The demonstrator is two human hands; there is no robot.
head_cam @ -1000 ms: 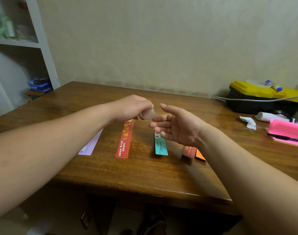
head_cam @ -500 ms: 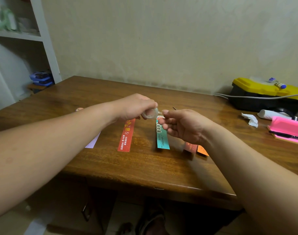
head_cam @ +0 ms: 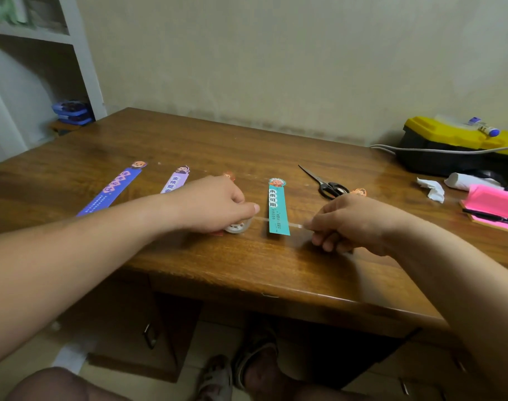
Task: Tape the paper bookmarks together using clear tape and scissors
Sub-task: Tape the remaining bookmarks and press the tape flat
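Left hand point(head_cam: 215, 204) grips the clear tape roll point(head_cam: 237, 227) just left of the teal bookmark point(head_cam: 278, 209), low over the wooden table point(head_cam: 247, 270). Right hand point(head_cam: 352, 221), fingers curled, pinches the free end of the tape strip point(head_cam: 294, 225) just right of the teal bookmark; the strip runs taut across that bookmark's lower end, and I cannot tell whether it touches the paper. Scissors point(head_cam: 329, 185) lie right of the teal bookmark's top; left of it, a red bookmark point(head_cam: 229, 175) sits mostly under the left hand, then the lilac bookmark point(head_cam: 174, 180) and blue bookmark point(head_cam: 111, 188) farther left.
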